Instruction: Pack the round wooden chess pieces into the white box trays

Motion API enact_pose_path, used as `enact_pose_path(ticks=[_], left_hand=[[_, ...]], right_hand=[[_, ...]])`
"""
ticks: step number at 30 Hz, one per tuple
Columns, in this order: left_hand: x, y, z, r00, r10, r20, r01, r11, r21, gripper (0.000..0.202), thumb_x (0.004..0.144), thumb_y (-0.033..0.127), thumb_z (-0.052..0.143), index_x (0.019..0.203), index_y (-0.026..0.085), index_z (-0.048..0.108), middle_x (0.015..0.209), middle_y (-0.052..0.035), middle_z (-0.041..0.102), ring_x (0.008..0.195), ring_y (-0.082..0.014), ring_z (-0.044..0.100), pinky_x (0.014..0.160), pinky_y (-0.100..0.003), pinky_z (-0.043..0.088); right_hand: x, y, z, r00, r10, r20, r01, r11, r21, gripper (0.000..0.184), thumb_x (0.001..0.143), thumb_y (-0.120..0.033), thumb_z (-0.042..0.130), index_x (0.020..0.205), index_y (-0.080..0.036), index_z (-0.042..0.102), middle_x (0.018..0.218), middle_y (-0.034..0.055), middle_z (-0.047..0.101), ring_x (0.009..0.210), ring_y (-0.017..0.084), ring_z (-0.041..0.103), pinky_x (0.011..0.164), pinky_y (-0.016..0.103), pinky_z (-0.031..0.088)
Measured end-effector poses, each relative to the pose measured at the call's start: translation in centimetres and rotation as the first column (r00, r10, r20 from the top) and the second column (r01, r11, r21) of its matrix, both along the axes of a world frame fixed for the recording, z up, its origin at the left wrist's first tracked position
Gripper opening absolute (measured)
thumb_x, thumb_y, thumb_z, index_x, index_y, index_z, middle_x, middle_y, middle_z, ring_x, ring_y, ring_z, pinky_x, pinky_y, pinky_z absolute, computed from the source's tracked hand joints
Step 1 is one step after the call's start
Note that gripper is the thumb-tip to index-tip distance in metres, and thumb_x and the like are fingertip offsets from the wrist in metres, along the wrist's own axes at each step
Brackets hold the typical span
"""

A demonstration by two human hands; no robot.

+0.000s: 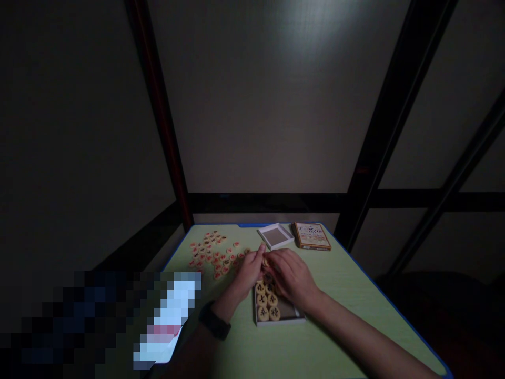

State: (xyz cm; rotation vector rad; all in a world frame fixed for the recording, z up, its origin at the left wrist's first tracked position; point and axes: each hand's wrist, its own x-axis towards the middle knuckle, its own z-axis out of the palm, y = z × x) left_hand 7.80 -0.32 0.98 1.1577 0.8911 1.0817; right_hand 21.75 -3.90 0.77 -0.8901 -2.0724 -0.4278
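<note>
My left hand (251, 267) and my right hand (291, 273) meet above the far end of a shallow white box (279, 322). Between their fingers is a round wooden xiangqi piece (265, 262); my right fingers curl over it and the left thumb points up beside it. Xiangqi pieces with black characters (262, 300) lie in rows along the left side of the box, and its bare floor shows at the near right. My right hand hides part of the box. Loose pieces with red and black characters (216, 258) are scattered to the left of my hands.
A white box lid or tray (275, 236) lies at the back of the green table (347, 316). Next to it is a printed orange-edged box (311, 236). A bright pixelated device (169, 321) is at the left. Walls stand behind the table.
</note>
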Motion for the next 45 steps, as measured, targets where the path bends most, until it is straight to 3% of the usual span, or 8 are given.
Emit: enact_pose_path(ticks=[5, 13, 17, 20, 24, 27, 37, 45], left_hand=[[-0.14, 0.01, -0.09, 1.000, -0.021, 0.009, 0.021, 1.000, 0.011, 0.061, 0.061, 0.076, 0.065, 0.066, 0.017, 0.050, 0.060, 0.0032, 0.051, 0.056, -0.0093, 0.046, 0.050, -0.020, 0.035], [-0.14, 0.05, -0.02, 0.999, -0.037, -0.037, 0.037, 0.999, -0.011, 0.067, 0.057, 0.082, 0.060, 0.063, 0.017, 0.047, 0.054, 0.0056, 0.044, 0.050, -0.0075, 0.040, 0.047, -0.020, 0.029], [-0.38, 0.01, 0.04, 0.998, -0.054, -0.040, 0.053, 0.999, -0.006, 0.063, 0.060, 0.079, 0.063, 0.066, 0.017, 0.050, 0.059, 0.0039, 0.049, 0.056, -0.0087, 0.044, 0.051, -0.020, 0.033], [-0.57, 0.17, -0.06, 0.996, -0.089, -0.030, 0.089, 0.996, 0.005, 0.062, 0.061, 0.076, 0.064, 0.068, 0.017, 0.050, 0.058, 0.0056, 0.045, 0.052, -0.0073, 0.040, 0.048, -0.020, 0.029], [-0.78, 0.48, -0.14, 0.988, -0.154, 0.032, 0.153, 0.987, 0.042, 0.059, 0.068, 0.074, 0.060, 0.069, 0.017, 0.049, 0.057, 0.0060, 0.042, 0.049, -0.0064, 0.035, 0.045, -0.020, 0.023], [-0.86, 0.52, -0.04, 0.984, -0.169, 0.052, 0.165, 0.984, 0.064, 0.058, 0.071, 0.074, 0.057, 0.071, 0.016, 0.051, 0.059, 0.0046, 0.045, 0.049, -0.0065, 0.036, 0.044, -0.020, 0.021], [-0.95, 0.24, 0.29, 0.988, -0.150, 0.039, 0.147, 0.988, 0.056, 0.057, 0.073, 0.072, 0.057, 0.074, 0.015, 0.054, 0.061, 0.0031, 0.049, 0.050, -0.0068, 0.039, 0.046, -0.020, 0.024], [-0.62, 0.93, -0.60, 0.992, -0.087, 0.091, 0.083, 0.995, 0.046, 0.058, 0.069, 0.072, 0.062, 0.081, 0.015, 0.054, 0.061, 0.0038, 0.051, 0.049, -0.0060, 0.041, 0.044, -0.019, 0.024]], right_hand=[[0.02, -0.20, 0.37, 1.000, -0.015, 0.011, 0.015, 1.000, -0.003, 0.030, 0.094, -0.021, 0.048, 0.123, -0.017, 0.056, 0.102, 0.0129, 0.068, 0.091, 0.023, 0.061, 0.080, 0.039, 0.052], [0.06, -0.15, 0.81, 0.999, 0.037, 0.016, -0.037, 0.999, 0.013, 0.023, 0.094, -0.020, 0.049, 0.116, -0.018, 0.055, 0.098, 0.0118, 0.068, 0.088, 0.022, 0.061, 0.079, 0.037, 0.052], [0.03, -0.20, 0.94, 0.996, 0.047, -0.073, -0.051, 0.997, -0.052, 0.017, 0.094, -0.025, 0.050, 0.110, -0.020, 0.055, 0.092, 0.0090, 0.067, 0.083, 0.020, 0.062, 0.076, 0.035, 0.054], [0.22, -0.24, 0.71, 0.986, 0.043, -0.163, -0.060, 0.993, -0.101, 0.022, 0.093, -0.027, 0.053, 0.115, -0.021, 0.054, 0.096, 0.0091, 0.068, 0.086, 0.021, 0.064, 0.077, 0.035, 0.055], [0.69, -0.01, 0.42, 0.955, -0.016, -0.296, -0.014, 0.995, -0.098, 0.033, 0.092, -0.025, 0.054, 0.125, -0.022, 0.052, 0.106, 0.0098, 0.069, 0.094, 0.023, 0.066, 0.081, 0.037, 0.056], [0.92, 0.23, 0.63, 0.942, -0.029, -0.334, 0.004, 0.997, -0.075, 0.027, 0.092, -0.022, 0.053, 0.119, -0.023, 0.058, 0.106, 0.0095, 0.069, 0.096, 0.022, 0.066, 0.083, 0.037, 0.056], [0.83, 0.50, 0.82, 0.916, -0.029, -0.399, -0.032, 0.989, -0.145, 0.015, 0.089, -0.026, 0.060, 0.103, -0.021, 0.062, 0.094, 0.0066, 0.068, 0.078, 0.019, 0.063, 0.073, 0.033, 0.054], [0.64, 0.49, 0.96, 0.914, -0.045, -0.403, -0.032, 0.983, -0.181, 0.014, 0.087, -0.030, 0.064, 0.096, -0.020, 0.064, 0.088, 0.0049, 0.069, 0.072, 0.017, 0.061, 0.067, 0.029, 0.052]])
